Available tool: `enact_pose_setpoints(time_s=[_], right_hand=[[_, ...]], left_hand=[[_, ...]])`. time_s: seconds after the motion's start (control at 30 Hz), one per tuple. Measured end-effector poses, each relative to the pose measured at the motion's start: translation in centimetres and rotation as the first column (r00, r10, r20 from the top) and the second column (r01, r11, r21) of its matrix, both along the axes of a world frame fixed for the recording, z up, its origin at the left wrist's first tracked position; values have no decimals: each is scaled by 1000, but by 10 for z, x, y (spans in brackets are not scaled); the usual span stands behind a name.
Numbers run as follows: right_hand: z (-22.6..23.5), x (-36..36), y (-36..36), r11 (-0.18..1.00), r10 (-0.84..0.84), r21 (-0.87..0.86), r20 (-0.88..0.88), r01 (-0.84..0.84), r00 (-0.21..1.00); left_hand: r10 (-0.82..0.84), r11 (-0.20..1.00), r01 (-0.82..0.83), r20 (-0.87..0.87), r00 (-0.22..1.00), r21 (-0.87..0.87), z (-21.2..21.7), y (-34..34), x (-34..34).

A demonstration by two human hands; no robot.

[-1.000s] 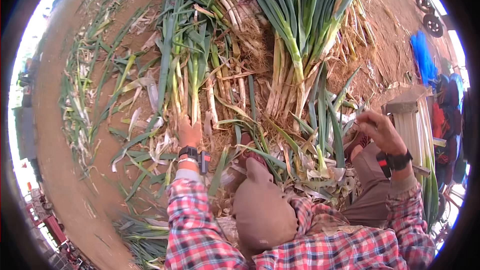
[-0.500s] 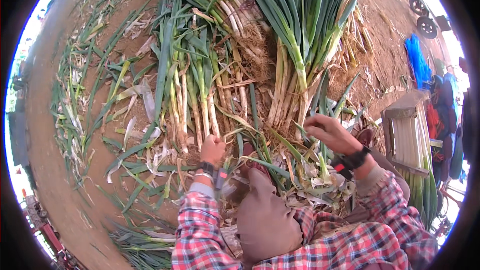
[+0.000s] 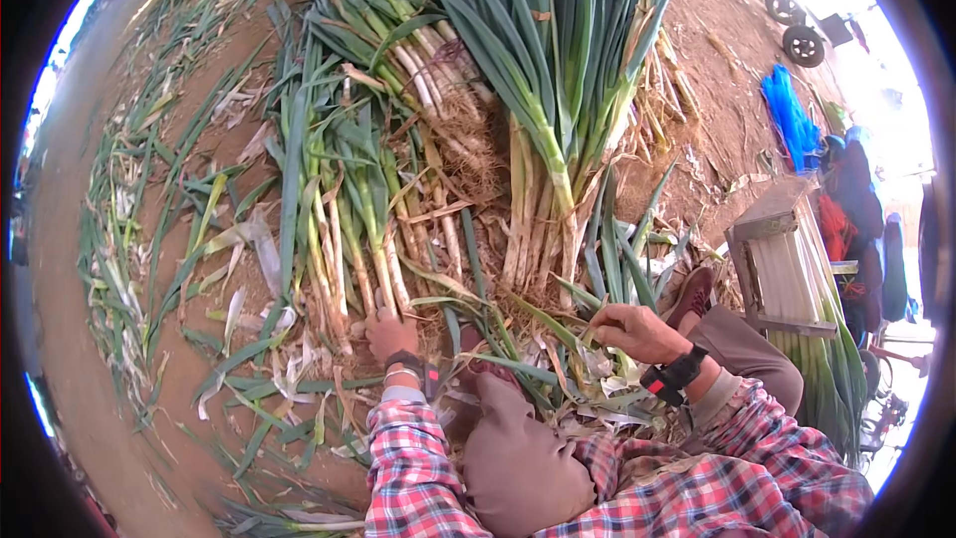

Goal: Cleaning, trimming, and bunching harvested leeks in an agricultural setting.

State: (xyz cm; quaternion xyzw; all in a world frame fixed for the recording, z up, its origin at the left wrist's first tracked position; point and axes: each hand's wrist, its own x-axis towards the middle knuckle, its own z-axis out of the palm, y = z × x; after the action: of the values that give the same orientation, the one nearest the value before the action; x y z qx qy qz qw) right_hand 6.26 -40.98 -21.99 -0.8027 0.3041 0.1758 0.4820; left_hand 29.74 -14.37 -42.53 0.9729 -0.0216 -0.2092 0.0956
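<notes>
Left hand [image 3: 390, 336] clamps the root ends of long green-and-white leek stalks [image 3: 344, 229] lying on the dirt floor, right hand [image 3: 637, 331] pinches a loose leaf; stalks judged light, limp-leaved, firmest near the white base.

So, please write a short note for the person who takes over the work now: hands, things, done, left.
Left hand: on the root ends of a small leek bunch lying on the dirt; grip not clear.
Right hand: pinching a green leaf in the loose leaves near the knee.
Big leek pile: ahead, untrimmed, roots on.
Crate: at right, with leeks below it.
Done: trimmings scattered at left.
Left: most of the pile.
</notes>
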Motion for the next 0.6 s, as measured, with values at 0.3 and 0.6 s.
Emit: enact_pose_setpoints(time_s=[0.3,0.6], right_hand=[[-17,84,34,932,-125,348,46,101,991],[122,150,154,716,-59,650,420,-255,905]], left_hand=[[-176,522,-437,-594,785,-732,106,8,-21],[-265,438,-396,-537,800,-807,353,90,-154]])
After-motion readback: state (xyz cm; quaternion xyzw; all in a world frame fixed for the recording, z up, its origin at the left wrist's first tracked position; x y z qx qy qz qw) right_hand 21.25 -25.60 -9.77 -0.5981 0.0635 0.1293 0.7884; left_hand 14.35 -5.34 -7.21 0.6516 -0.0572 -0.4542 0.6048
